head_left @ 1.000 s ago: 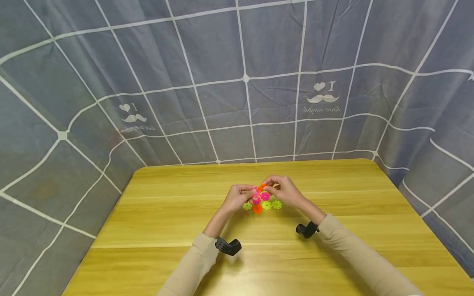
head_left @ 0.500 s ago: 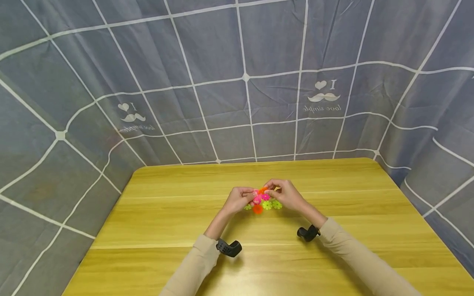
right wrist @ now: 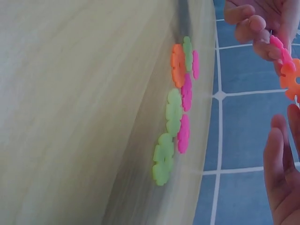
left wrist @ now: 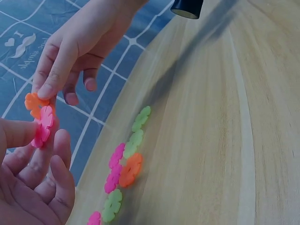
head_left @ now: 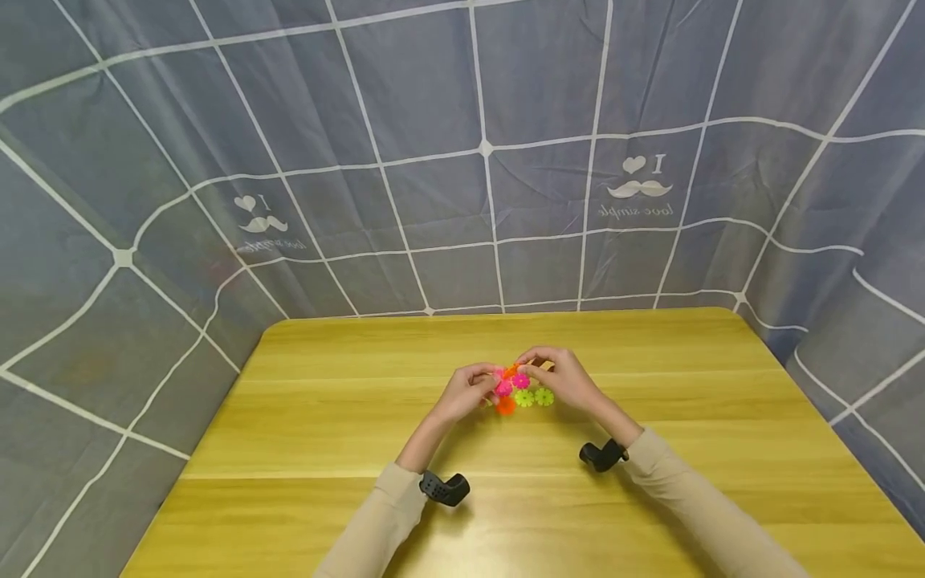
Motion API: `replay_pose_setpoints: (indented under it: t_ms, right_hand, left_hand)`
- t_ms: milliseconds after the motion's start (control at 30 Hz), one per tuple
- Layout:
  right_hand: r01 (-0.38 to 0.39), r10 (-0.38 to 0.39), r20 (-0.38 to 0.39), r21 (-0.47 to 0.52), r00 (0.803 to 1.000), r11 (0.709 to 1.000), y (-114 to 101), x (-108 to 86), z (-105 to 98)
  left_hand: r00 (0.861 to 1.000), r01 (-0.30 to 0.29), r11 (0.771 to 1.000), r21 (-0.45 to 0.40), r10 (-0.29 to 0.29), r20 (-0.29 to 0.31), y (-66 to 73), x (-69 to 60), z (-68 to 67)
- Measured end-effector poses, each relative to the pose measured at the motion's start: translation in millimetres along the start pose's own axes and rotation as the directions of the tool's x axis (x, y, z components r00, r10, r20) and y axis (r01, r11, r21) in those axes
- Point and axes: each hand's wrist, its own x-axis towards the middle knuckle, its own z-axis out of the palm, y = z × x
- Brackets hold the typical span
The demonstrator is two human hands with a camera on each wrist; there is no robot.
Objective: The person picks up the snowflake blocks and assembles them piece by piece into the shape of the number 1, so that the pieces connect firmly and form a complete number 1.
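Observation:
My left hand (head_left: 461,395) pinches a pink flower-shaped plastic piece (left wrist: 43,126) between thumb and fingers. Opposite it, my right hand (head_left: 567,381) pinches an orange flower-shaped piece (left wrist: 33,104) by its edge. The two pieces meet above the table, edges touching or overlapping; whether their slots are locked together I cannot tell. Below the hands lie more flower pieces: a loose orange one (left wrist: 131,169), pink ones (right wrist: 183,134) and green ones (right wrist: 163,159). In the head view, the left fingers partly cover this group.
The wooden table (head_left: 303,449) extends around the pieces on all sides. A grey curtain with white grid lines (head_left: 433,201) hangs behind its far edge. Black wrist cameras (head_left: 445,489) sit on both forearms, just above the tabletop.
The head view has shifted slightly. Both hands stay close together, still gripping the pink and orange flower pieces, with only small finger movements.

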Motion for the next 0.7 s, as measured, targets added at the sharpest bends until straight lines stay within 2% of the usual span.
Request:
replay_pose_setpoints:
  t_ms: [300, 433, 500, 700]
  right_hand:
    - [0.034, -0.04, -0.064, -0.087, 0.997, 0.996, -7, 7.6, 3]
    - [0.055, -0.061, -0.077, -0.083, 0.995, 0.995, -10, 6.7, 7]
    - [0.052, -0.057, -0.07, -0.076, 0.996, 0.996, -11, 5.9, 6]
    - [-0.013, 0.008, -0.07, -0.07, 0.998, 0.997, -11, 4.5, 0]
  left_hand:
    - [0.999, -0.052, 0.998, 0.024, 0.052, 0.016, 16.2, -7.5, -2.2]
    - [0.999, -0.04, 0.999, 0.011, 0.04, -0.021, 24.4, -12.9, 1.2]
    - [0.999, -0.009, 1.0, -0.016, 0.008, -0.046, 26.5, -14.0, 2.6]
    - [0.989, 0.008, 0.998, -0.057, -0.017, -0.15, 5.4, -7.0, 0.2]
